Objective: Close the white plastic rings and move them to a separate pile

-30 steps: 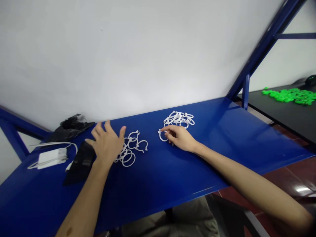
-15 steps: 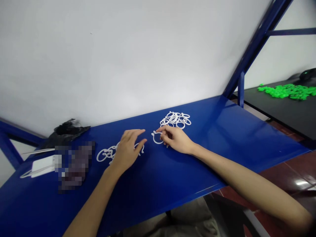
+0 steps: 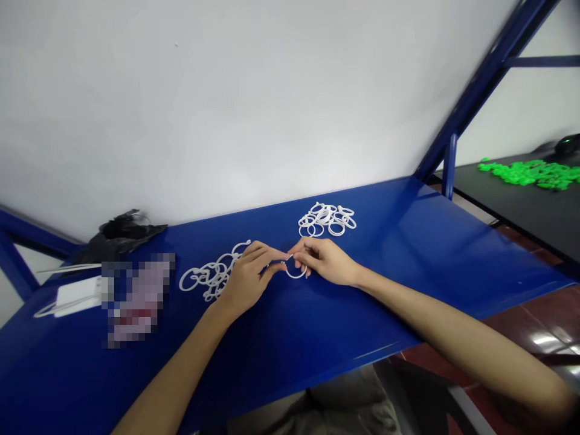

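One white plastic curtain ring (image 3: pixel 296 276) is held over the table between both hands. My right hand (image 3: pixel 328 260) grips it at its right side, thumb and fingers closed. My left hand (image 3: pixel 249 272) reaches in from the left, thumb and forefinger pinching the ring's upper left end, where a small loop partly shows. Left of that hand lies a loose heap of white rings (image 3: pixel 212 273), several with small eyelets, partly covered by the hand. Behind my right hand sits a second pile of white rings (image 3: pixel 326 219).
The blue table (image 3: pixel 317 338) meets a white wall (image 3: pixel 254 121). At left are a black plastic bag (image 3: pixel 124 238), a white block with a cord (image 3: pixel 79 296) and a blurred-out item (image 3: pixel 140 302). Green pieces (image 3: pixel 532 174) cover part of a black table (image 3: pixel 507 196) at right.
My left hand has moved right and its spread fingers have closed on the ring in my right hand. The ring has tilted and come slightly lower. The view has shifted a little.
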{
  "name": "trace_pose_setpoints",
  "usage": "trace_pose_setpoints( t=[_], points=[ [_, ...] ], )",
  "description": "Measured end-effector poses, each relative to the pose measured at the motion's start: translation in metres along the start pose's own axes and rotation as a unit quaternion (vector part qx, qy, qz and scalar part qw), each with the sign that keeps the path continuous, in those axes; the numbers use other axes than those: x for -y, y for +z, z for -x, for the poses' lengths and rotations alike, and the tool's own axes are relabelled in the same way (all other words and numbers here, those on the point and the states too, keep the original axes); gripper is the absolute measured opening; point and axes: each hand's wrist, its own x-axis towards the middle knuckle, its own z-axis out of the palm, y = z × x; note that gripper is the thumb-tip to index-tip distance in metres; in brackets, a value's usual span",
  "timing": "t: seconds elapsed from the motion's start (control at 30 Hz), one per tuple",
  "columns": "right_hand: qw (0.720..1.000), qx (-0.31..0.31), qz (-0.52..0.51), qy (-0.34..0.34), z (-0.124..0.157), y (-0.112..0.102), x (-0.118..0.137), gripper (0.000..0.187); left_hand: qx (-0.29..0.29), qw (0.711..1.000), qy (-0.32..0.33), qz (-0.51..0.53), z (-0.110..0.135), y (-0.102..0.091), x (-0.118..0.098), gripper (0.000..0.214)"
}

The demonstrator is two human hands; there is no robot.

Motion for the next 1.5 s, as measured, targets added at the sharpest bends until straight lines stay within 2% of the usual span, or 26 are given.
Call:
trace_pose_setpoints(
  t=[0.2, 0.37, 0.43, 0.57, 0.63, 0.73, 0.83, 0.93, 1.07, 1.27, 1.5],
  points=[
    [0.998, 0.050, 0.031, 0.000, 0.004, 0.000, 0.009, 0.015, -0.017, 1.000, 0.010, -0.008, 0.000, 0.001, -0.008, 0.021],
    [0.991, 0.047, 0.104, -0.065, 0.010, 0.003, 0.016, 0.013, -0.051, 0.998, 0.028, -0.038, 0.004, 0.001, -0.011, 0.020],
    [0.984, 0.056, 0.137, -0.103, 0.010, 0.001, 0.016, 0.012, -0.039, 0.997, 0.036, -0.056, 0.005, 0.002, -0.011, 0.021],
    [0.951, 0.060, 0.250, -0.172, 0.005, -0.006, 0.012, 0.019, 0.030, 0.991, 0.016, -0.132, 0.004, 0.007, -0.006, 0.015],
    [0.934, 0.026, 0.310, -0.178, 0.002, -0.013, 0.008, 0.022, 0.061, 0.975, -0.021, -0.210, 0.002, 0.007, -0.003, 0.022],
    [0.907, -0.066, 0.387, -0.153, -0.003, -0.029, 0.000, 0.024, 0.086, 0.935, -0.094, -0.330, 0.001, 0.002, 0.003, 0.030],
    [0.873, -0.156, 0.447, -0.122, -0.006, -0.051, -0.008, 0.024, 0.099, 0.911, -0.147, -0.374, 0.004, -0.008, 0.008, 0.033],
    [0.860, -0.199, 0.462, -0.081, -0.008, -0.068, -0.015, 0.020, 0.121, 0.907, -0.177, -0.362, 0.007, -0.015, 0.014, 0.034],
    [0.860, -0.204, 0.465, -0.057, -0.011, -0.076, -0.022, 0.013, 0.142, 0.919, -0.188, -0.316, 0.011, -0.016, 0.022, 0.030],
    [0.854, -0.212, 0.472, -0.057, -0.012, -0.076, -0.024, 0.013, 0.135, 0.931, -0.180, -0.288, 0.012, -0.015, 0.028, 0.026],
    [0.859, -0.206, 0.460, -0.088, -0.010, -0.068, -0.015, 0.017, 0.106, 0.954, -0.204, -0.195, 0.007, -0.014, 0.023, 0.020]
  ],
)
